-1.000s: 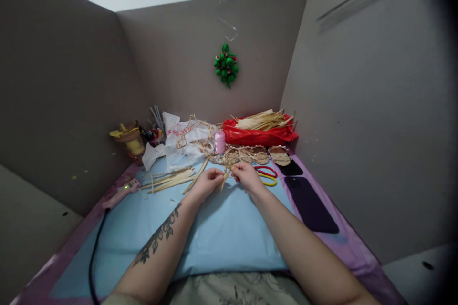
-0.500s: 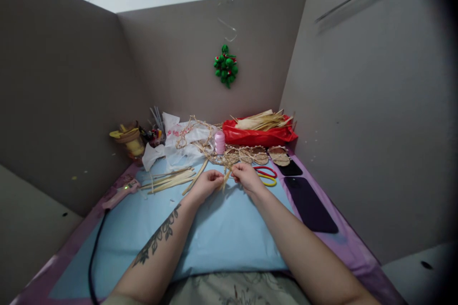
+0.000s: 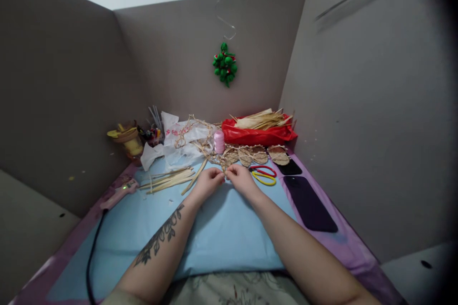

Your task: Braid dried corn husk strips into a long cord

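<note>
My left hand and my right hand meet over the middle of the blue cover. Both are closed, fingertips pinched on the near end of a plaited straw braid. The braid runs away from my fingers toward a tangle of thin braid on white plastic. Scissors with red and yellow handles lie just right of my right hand. Loose flat straw strips lie left of my left hand. Beyond my hands stands a pink thread spool, beside round straw pieces.
A pink glue gun with a black cord lies at left. Behind it stand a brown pot and white plastic bags. A red bag of straw is at the back. Two dark phones, the nearer one larger, lie right. Grey panels enclose three sides.
My hands have come closer together, fingertips now almost touching. The loose straw ends that showed between them are now mostly hidden. More of the scissors shows.
</note>
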Demonstrator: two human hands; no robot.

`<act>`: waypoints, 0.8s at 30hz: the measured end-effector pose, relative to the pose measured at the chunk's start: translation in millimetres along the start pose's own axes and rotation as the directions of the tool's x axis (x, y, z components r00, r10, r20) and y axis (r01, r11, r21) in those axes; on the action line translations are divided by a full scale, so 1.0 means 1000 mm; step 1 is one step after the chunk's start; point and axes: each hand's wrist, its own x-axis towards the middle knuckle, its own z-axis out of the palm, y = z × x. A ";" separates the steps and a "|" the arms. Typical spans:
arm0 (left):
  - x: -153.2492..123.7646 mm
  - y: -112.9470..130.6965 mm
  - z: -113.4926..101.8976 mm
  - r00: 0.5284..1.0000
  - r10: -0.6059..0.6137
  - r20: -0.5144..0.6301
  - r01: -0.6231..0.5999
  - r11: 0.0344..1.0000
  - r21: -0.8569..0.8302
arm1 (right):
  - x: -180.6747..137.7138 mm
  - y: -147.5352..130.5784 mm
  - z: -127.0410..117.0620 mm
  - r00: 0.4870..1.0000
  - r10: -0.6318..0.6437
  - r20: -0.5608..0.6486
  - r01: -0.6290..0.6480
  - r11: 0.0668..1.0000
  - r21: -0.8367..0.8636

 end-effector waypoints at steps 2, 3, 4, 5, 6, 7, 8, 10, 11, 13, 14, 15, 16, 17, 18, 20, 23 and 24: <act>-0.001 -0.001 0.001 0.996 -0.053 0.065 0.060 0.991 -0.116 | -0.001 -0.002 -0.002 0.999 -0.045 -0.023 0.042 0.993 -0.114; -0.001 -0.003 0.002 0.992 -0.069 0.101 0.086 0.982 -0.170 | -0.002 -0.003 -0.003 0.998 -0.063 -0.028 0.058 0.988 -0.143; -0.001 -0.005 0.002 0.988 -0.074 0.132 0.100 0.973 -0.209 | -0.002 -0.004 -0.003 0.997 -0.073 -0.031 0.067 0.986 -0.153; 0.000 -0.007 0.003 0.986 -0.067 0.150 0.101 0.967 -0.232 | -0.002 -0.005 -0.003 0.997 -0.073 -0.028 0.068 0.987 -0.143; 0.001 -0.009 0.004 0.986 -0.056 0.154 0.092 0.967 -0.239 | -0.002 -0.005 -0.004 0.998 -0.064 -0.020 0.062 0.991 -0.116; 0.002 -0.012 0.004 0.988 -0.040 0.149 0.075 0.969 -0.235 | -0.002 -0.006 -0.004 0.999 -0.049 -0.005 0.048 0.996 -0.070; 0.003 -0.014 0.005 0.990 -0.023 0.142 0.054 0.973 -0.223 | -0.002 -0.006 -0.005 0.999 -0.031 0.018 0.031 0.999 -0.010; 0.005 -0.016 0.005 0.992 0.006 0.124 0.017 0.984 -0.180 | -0.001 -0.006 -0.007 0.997 0.007 0.078 -0.017 0.992 0.128; 0.005 -0.016 0.004 0.993 0.019 0.116 -0.001 0.988 -0.155 | 0.000 -0.005 -0.009 0.993 0.027 0.113 -0.049 0.980 0.191; 0.005 -0.014 0.004 0.994 0.045 0.101 -0.033 0.993 -0.116 | 0.001 -0.005 -0.013 0.982 0.073 0.176 -0.123 0.949 0.289; 0.005 -0.013 0.004 0.994 0.056 0.095 -0.046 0.993 -0.104 | 0.002 -0.004 -0.016 0.975 0.096 0.201 -0.158 0.934 0.320; 0.004 -0.012 0.003 0.994 0.067 0.091 -0.058 0.994 -0.096 | 0.003 -0.004 -0.018 0.968 0.117 0.224 -0.189 0.922 0.337; 0.004 -0.010 0.003 0.993 0.076 0.091 -0.069 0.994 -0.087 | 0.003 -0.003 -0.021 0.961 0.132 0.241 -0.212 0.915 0.344; 0.003 -0.009 0.003 0.992 0.084 0.092 -0.077 0.994 -0.071 | 0.003 -0.003 -0.023 0.956 0.145 0.256 -0.230 0.911 0.341; 0.002 -0.008 0.002 0.991 0.091 0.094 -0.086 0.995 -0.050 | 0.004 -0.002 -0.024 0.950 0.154 0.271 -0.242 0.911 0.333; 0.001 -0.006 0.001 0.990 0.112 0.084 -0.113 0.994 0.010 | 0.003 -0.001 -0.026 0.942 0.159 0.295 -0.254 0.913 0.318; 0.000 -0.004 -0.001 0.987 0.155 0.046 -0.159 0.980 0.119 | 0.003 0.000 -0.026 0.946 0.126 0.298 -0.219 0.927 0.304; 0.000 -0.004 -0.002 0.985 0.168 0.036 -0.171 0.973 0.152 | 0.003 0.001 -0.026 0.952 0.109 0.287 -0.195 0.936 0.291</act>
